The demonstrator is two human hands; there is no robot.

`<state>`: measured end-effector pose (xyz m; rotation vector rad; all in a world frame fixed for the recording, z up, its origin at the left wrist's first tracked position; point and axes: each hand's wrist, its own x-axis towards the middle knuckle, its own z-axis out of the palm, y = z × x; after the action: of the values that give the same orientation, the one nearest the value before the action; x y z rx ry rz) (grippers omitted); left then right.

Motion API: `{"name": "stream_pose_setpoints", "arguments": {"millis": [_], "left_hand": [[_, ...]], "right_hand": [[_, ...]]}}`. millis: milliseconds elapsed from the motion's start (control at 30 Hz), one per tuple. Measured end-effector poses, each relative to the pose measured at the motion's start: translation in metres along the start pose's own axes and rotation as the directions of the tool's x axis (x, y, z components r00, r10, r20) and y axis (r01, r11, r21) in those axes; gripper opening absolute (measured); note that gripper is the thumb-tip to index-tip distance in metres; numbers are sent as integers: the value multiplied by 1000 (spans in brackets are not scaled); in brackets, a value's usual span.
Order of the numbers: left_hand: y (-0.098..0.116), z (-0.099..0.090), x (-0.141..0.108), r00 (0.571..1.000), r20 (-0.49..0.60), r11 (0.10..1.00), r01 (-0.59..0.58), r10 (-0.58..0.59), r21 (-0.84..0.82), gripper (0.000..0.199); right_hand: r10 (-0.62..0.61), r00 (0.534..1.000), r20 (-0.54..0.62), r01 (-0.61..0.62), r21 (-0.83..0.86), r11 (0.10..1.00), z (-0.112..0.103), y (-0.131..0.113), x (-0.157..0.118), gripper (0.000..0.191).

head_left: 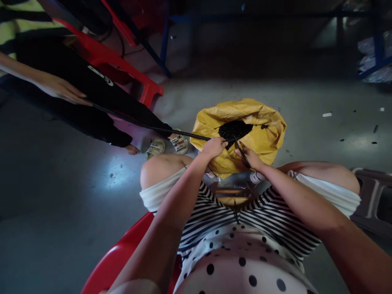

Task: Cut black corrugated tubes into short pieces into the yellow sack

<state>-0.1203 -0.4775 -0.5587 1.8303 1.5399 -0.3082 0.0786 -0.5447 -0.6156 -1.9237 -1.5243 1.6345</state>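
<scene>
My left hand [215, 147] is closed around a long black strip [171, 131] near its end, above the mouth of a yellow woven bag [211, 118]. My right hand [251, 158] grips a pair of black-handled scissors [242, 154], whose blades point at the strip just beyond my left fingers. Whether the blades touch the strip, I cannot tell. Inside the bag lie many small black pieces [234, 130]. The strip runs left to another person's hand [65, 89], which holds it farther along.
A person in black trousers [122, 96] sits at the left on a red stool [122, 65]. Blue metal legs [164, 38] stand behind. Small black scraps [374, 143] and a white scrap [327, 114] lie on the grey floor at right, near a grey stool [372, 192].
</scene>
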Motion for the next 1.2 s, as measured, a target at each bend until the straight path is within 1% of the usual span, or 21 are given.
{"name": "stream_pose_setpoints", "arguments": {"millis": [133,233,367,433,533,633,767,867,967,1033,1100,1200], "left_hand": [[0,-1,1,1000,-18,1000,11,-11,-5,35],[-1,2,1,999,-18,999,35,-35,-15,32],[-3,2,2,997,-14,996,72,-73,-44,30],[-4,-1,3,993,-44,992,104,-107,-68,32],[-5,-4,4,986,-95,986,130,-140,-106,34],[-5,-4,4,989,-104,987,96,-109,-127,34],[-3,1,5,995,-85,992,34,-45,-122,32],[1,4,4,998,-64,994,4,-11,-106,32],[5,7,3,998,-59,995,2,-8,-101,31],[8,8,3,998,-64,994,12,-18,-106,31],[9,11,4,997,-69,993,19,-28,-117,30],[7,16,6,997,-69,988,25,-36,-155,29]], "right_hand": [[-48,998,-37,46,-55,997,-1,2,2,62],[-33,997,-63,29,-64,998,0,2,0,64],[-23,997,-76,22,-24,999,0,2,-3,67],[-7,999,-44,8,35,999,-1,1,-4,67],[36,998,60,-43,104,994,-2,0,-5,65],[58,992,110,-65,67,996,-3,-2,-8,64],[48,992,119,-49,2,999,-3,-6,-10,63],[51,992,118,-52,12,999,-3,-10,-10,64],[77,991,113,-79,13,997,-2,-11,-8,63],[92,992,84,-92,-9,996,-1,-10,-6,60],[88,995,56,-86,-28,996,1,-7,-4,57],[49,998,36,-47,-45,998,3,-4,-3,56]]}}
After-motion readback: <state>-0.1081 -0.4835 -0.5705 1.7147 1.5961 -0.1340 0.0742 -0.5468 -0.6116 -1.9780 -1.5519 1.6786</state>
